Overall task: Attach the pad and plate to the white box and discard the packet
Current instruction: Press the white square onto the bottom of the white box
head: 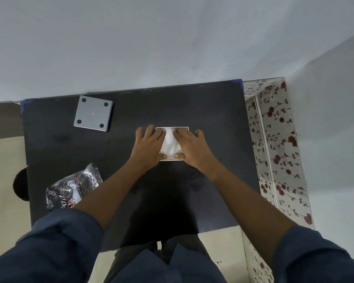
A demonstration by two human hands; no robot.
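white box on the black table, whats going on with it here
A person in dark blue sleeves presses both hands flat on a white rectangular box on the black table: left hand on its left side, right hand on its right. Something white and crinkled lies on the box between them; whether it is the pad cannot be told. A grey square plate with four dark dots lies apart at the far left, untouched. A crumpled shiny dark packet sits at the table's near left edge, not yet discarded.

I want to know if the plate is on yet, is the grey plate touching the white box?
Apart. The head view shows the grey plate lying at the table's far left, with bare black tabletop between it and the white box.
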